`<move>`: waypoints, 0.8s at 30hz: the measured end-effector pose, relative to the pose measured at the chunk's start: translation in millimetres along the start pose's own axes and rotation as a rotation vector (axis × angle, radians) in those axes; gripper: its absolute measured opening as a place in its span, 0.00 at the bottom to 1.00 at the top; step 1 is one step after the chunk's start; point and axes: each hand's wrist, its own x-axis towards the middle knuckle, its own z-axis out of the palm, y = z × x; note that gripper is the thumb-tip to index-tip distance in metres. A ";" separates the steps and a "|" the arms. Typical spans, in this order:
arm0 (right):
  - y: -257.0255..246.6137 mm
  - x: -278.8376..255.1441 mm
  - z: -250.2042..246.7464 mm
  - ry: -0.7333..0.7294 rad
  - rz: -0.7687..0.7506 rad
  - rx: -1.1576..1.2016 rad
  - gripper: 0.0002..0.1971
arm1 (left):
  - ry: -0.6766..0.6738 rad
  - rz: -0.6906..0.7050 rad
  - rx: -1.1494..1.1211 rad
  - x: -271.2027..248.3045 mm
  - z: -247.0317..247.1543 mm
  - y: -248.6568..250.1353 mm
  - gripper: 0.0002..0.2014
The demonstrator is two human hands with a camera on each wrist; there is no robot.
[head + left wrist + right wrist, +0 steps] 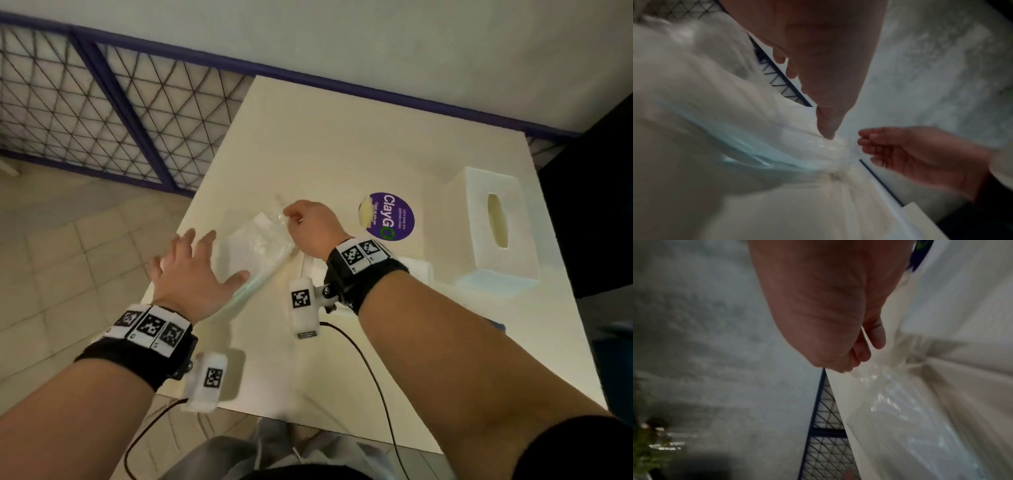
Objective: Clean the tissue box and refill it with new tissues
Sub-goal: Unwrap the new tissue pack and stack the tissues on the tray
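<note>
A pack of new tissues (pixel 255 251) in clear plastic wrap lies on the white table (pixel 342 154), left of centre. My left hand (pixel 205 253) is spread flat and open at the pack's left side, its thumb (pixel 826 126) touching the wrap (pixel 735 121). My right hand (pixel 289 214) is at the pack's far end, fingers curled, pinching the bunched plastic there (pixel 879 378). The white textured tissue box (pixel 496 233) stands at the table's right side, its oval slot facing up and nothing showing in it.
A round purple sticker (pixel 387 216) is on the table between my right hand and the box. A folded white sheet (pixel 416 267) lies under my right wrist. A blue-framed mesh railing (pixel 102 113) runs behind and left of the table. The table's left edge is under my left hand.
</note>
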 end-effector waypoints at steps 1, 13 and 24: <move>-8.0 10.1 8.8 -0.019 0.004 -0.031 0.19 | -0.045 0.004 0.049 1.6 2.9 -9.0 0.49; -26.0 59.1 50.7 -0.200 0.215 -0.462 0.32 | -0.144 -0.027 0.050 -5.0 35.2 -33.1 0.51; -46.1 63.5 65.6 -0.159 0.225 -0.553 0.23 | -0.090 -0.026 -0.011 -4.9 41.8 -32.7 0.49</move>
